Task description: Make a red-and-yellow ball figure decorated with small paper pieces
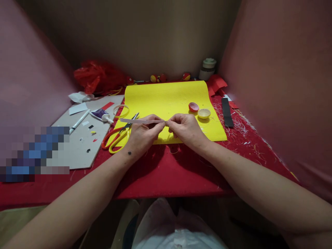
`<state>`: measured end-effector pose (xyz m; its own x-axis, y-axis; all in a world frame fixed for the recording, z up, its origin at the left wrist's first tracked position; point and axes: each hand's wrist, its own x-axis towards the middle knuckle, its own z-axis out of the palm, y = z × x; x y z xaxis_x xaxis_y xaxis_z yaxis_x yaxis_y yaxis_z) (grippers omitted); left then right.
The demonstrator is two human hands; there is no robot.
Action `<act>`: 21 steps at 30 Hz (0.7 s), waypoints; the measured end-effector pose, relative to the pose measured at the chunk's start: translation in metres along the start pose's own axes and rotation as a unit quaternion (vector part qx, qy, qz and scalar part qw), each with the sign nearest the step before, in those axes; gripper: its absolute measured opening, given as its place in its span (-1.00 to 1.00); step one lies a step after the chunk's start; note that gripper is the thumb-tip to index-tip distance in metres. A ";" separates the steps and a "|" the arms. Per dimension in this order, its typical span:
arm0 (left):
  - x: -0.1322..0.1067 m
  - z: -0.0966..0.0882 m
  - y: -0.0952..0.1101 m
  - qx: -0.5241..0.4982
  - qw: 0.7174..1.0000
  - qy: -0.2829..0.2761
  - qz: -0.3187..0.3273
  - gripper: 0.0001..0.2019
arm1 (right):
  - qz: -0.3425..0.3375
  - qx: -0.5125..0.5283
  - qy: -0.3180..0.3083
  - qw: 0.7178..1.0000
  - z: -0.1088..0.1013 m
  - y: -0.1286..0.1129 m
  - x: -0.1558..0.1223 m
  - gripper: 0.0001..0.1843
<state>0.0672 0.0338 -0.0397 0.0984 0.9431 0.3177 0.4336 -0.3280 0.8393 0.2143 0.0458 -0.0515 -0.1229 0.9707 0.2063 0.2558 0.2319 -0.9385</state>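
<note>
Both my hands meet over the near edge of a yellow corrugated sheet (168,98). My left hand (144,136) pinches a thin pale paper strip (137,121) that sticks out to the left. My right hand (185,129) is closed in a pinch on the strip's right end, fingertips touching those of the left. Red and yellow scissors (116,136) lie just left of my left hand.
A red cloth (168,169) covers the table. A grey board (80,145) on the left carries a glue tube (101,114), a white pen (79,121) and scraps. A red cap (193,107) and yellow cap (204,113) sit on the sheet. A black strip (226,112) lies right.
</note>
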 end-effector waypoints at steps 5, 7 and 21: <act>0.000 0.000 -0.001 -0.005 1.000 -0.002 0.001 -0.89 | 0.001 0.008 0.000 1.000 0.001 0.000 0.000 -0.78; 0.000 -0.001 -0.002 -0.013 1.000 -0.005 -0.010 -0.86 | 0.018 0.038 -0.010 0.999 0.001 -0.002 0.000 -0.77; 0.000 -0.002 0.000 -0.019 1.000 0.001 0.006 -0.83 | 0.043 0.095 -0.027 0.994 0.001 -0.004 -0.002 -0.77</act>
<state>0.0658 0.0338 -0.0388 0.1008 0.9390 0.3289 0.3982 -0.3410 0.8515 0.2123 0.0432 -0.0484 -0.1601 0.9807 0.1121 0.0831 0.1265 -0.9885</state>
